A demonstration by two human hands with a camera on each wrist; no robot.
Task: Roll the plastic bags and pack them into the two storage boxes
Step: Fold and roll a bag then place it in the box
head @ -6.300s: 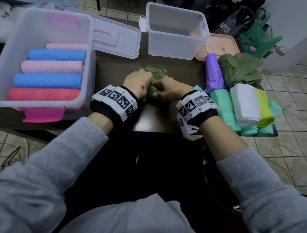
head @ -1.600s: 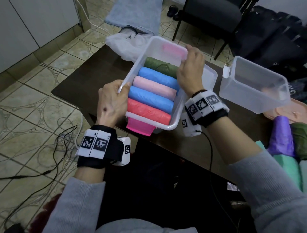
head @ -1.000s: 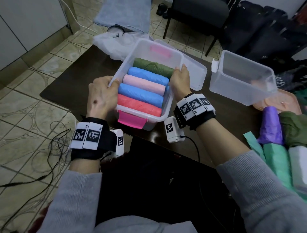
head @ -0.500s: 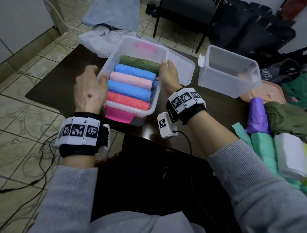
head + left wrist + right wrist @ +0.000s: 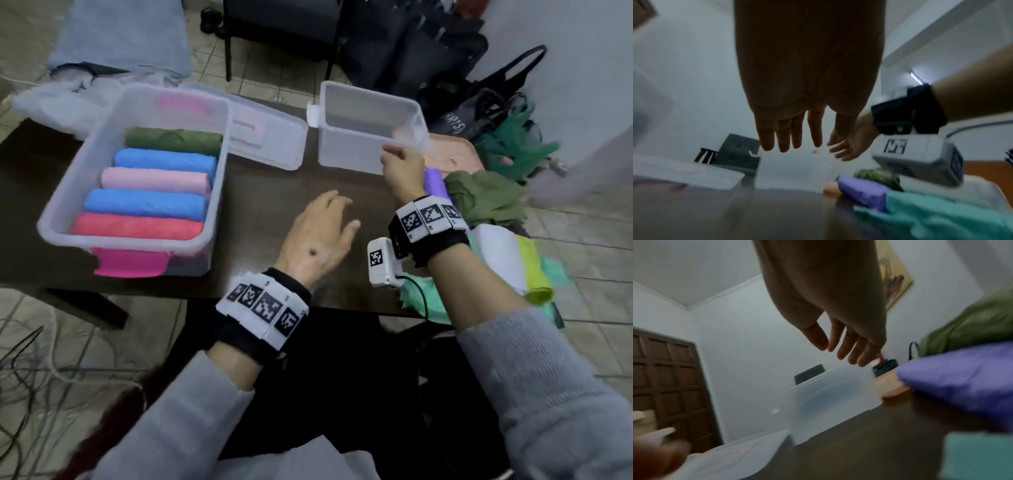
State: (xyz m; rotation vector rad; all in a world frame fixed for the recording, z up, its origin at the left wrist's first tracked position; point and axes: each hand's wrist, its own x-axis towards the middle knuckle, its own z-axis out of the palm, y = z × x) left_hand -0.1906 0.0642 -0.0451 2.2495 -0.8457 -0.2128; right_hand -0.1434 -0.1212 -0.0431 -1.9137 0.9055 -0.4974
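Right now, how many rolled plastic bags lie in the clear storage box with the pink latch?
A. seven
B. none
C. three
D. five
D: the clear storage box with the pink latch holds five rolled plastic bags: one green, two blue, one pale pink, one red.

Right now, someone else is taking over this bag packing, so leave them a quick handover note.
Left hand: open, over the table, holding nothing.
Right hand: open, fingers at the near right corner of the empty box; no grip visible.
Done: the full box on the left holds five rolls, green at the far end, then blue, pink, blue, red. Its lid lies beside it.
Left: pack the purple roll, white roll and other rolls on the right; roll the loose green bag.
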